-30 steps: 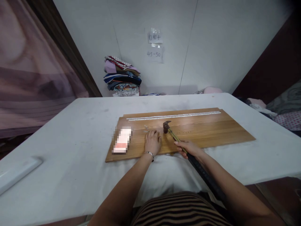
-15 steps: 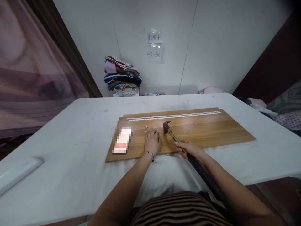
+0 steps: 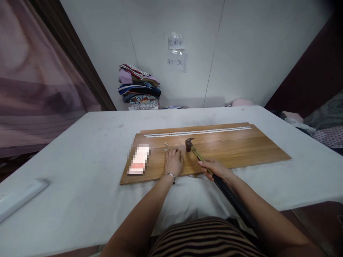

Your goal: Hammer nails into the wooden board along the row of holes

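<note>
Fingers [image 3: 205, 164] of right hand [image 3: 215, 169] are clamped round the hammer [image 3: 190, 144]; left hand [image 3: 174, 162] is laid curled by the near edge of the board [image 3: 241, 148], grip unclear tbh.

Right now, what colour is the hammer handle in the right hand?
The hammer handle is yellowish near the metal head, black behind the right hand. Head view.

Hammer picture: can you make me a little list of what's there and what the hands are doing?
Right hand: grips the hammer by its handle, head low over the wooden board
Left hand: lies on the board beside loose nails; whether it pinches one is unclear
Board: flat on the white table, white strip along its far edge
Behind: folded cloths stacked by the wall
</note>
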### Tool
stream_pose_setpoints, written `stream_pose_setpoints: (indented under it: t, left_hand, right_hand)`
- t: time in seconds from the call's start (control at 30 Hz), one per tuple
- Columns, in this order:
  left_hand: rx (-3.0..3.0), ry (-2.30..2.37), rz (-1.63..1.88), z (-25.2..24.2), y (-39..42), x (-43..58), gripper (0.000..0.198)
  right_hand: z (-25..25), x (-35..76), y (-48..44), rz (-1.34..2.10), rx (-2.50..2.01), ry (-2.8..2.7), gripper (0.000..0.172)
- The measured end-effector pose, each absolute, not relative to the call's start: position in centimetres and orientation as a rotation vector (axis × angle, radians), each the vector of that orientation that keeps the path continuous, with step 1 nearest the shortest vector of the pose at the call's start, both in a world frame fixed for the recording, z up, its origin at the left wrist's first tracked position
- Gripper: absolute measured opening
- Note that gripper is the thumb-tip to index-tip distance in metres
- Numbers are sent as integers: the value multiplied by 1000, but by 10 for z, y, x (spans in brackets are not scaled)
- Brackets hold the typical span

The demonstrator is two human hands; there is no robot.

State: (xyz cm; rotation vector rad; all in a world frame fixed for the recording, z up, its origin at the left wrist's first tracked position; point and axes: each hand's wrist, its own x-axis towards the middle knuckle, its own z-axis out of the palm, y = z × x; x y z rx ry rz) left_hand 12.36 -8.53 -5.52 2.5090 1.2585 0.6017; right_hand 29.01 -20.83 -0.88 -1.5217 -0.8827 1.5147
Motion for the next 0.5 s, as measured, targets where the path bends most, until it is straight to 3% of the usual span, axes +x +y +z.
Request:
stream_pose_setpoints:
  t: [0.5]
  left_hand:
    - [2514,1260,595,-54,-85,123,26]
  right_hand:
    - [-17,292,-209,1509,-1519,-872,49]
